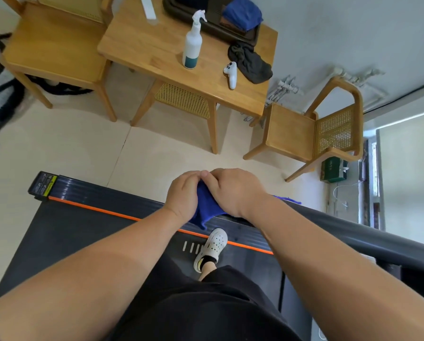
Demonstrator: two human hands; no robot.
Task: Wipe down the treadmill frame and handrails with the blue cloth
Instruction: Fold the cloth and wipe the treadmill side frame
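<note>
Both forearms reach forward, knuckles up. The left hand and right hand meet, fingers curled tight around the blue cloth, bunched between them above the treadmill side rail.

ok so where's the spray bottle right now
The spray bottle stands upright on the wooden table ahead of the treadmill, left of the white controller and dark cloth.

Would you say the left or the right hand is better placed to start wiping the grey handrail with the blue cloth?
Probably the right hand: it grips the blue cloth on the side where the handrail runs. The left hand holds it too, but lies farther away.
</note>
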